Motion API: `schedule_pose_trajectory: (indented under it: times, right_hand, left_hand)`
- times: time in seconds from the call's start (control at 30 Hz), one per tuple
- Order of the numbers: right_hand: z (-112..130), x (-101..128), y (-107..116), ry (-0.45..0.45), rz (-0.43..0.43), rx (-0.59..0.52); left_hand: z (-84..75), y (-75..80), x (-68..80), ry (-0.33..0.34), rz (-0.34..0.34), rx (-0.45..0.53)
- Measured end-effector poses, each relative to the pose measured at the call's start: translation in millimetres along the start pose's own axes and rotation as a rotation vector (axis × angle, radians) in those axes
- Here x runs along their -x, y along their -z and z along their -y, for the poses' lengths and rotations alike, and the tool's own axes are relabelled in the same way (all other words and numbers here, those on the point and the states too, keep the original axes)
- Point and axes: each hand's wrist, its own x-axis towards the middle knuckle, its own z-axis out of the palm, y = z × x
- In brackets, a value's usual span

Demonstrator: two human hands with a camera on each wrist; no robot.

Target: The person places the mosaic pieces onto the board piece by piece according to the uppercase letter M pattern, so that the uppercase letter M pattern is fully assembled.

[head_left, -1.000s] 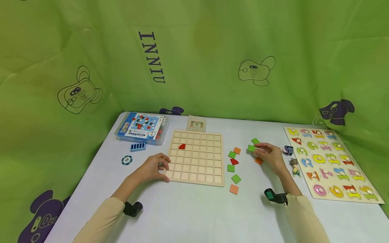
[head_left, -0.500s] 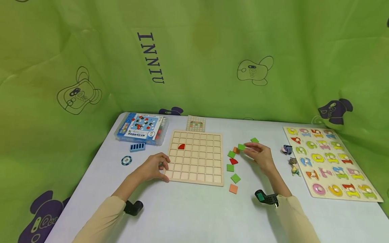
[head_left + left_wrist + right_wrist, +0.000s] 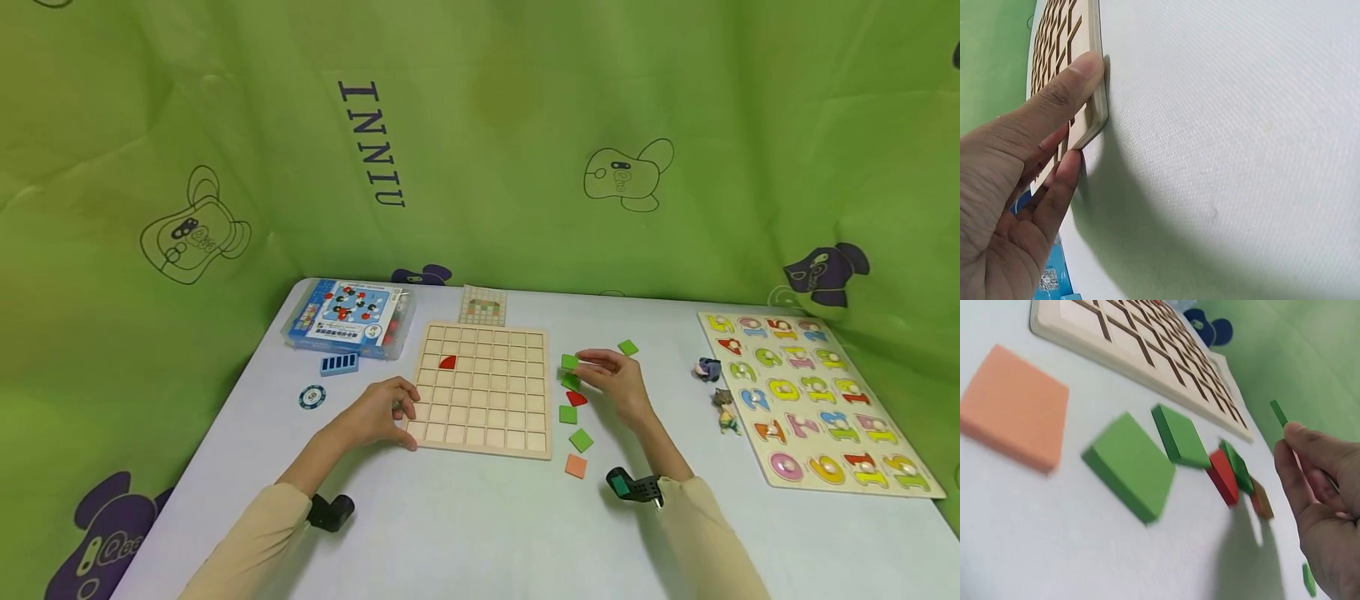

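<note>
My left hand (image 3: 378, 414) grips the near left corner of a wooden grid board (image 3: 497, 397). In the left wrist view its thumb (image 3: 1088, 65) presses the board's front edge and the fingers lie along the adjoining side. One red quarter-round piece (image 3: 447, 362) sits in a cell of the board. Right of the board my right hand (image 3: 618, 385) pinches a green square tile (image 3: 569, 362) between thumb and fingertips. The right wrist view shows this tile (image 3: 1279, 413) edge-on, raised off the table. Loose green tiles, a red piece (image 3: 576, 398) and orange tiles (image 3: 576, 466) lie below.
A pattern card (image 3: 483, 306) lies behind the board. A plastic box (image 3: 348, 317), a blue block (image 3: 340, 364) and a round chip (image 3: 312, 397) are on the left. Two figurines, one grey-blue (image 3: 708, 369), and a number puzzle board (image 3: 813, 408) occupy the right.
My right hand has carried the green tile leftward from the right side of the loose pieces toward the grid board. The left hand has stayed at the board's corner.
</note>
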Motion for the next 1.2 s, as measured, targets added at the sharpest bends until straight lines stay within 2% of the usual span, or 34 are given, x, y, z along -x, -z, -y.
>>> schedule_pose_trajectory:
  times: [0.2,0.43,0.77,1.2]
  right_hand:
    - [4.8,-4.7,-18.0,0.017,0.029,-0.017]
    - [4.9,-12.3,-37.2,0.015,0.052,-0.010]
    - [8.8,-21.2,-77.1,0.052,0.104,-0.057]
    - [-0.4,-34.5,-130.3,0.195,0.044,0.136]
  left_hand:
    - [1.1,0.3,0.0,-0.016,-0.006,-0.009]
    - [0.0,0.8,-1.0,0.029,0.013,0.045]
    - [0.0,0.5,-0.7,0.027,0.017,0.052]
    - [0.3,0.4,0.0,0.030,0.017,0.058]
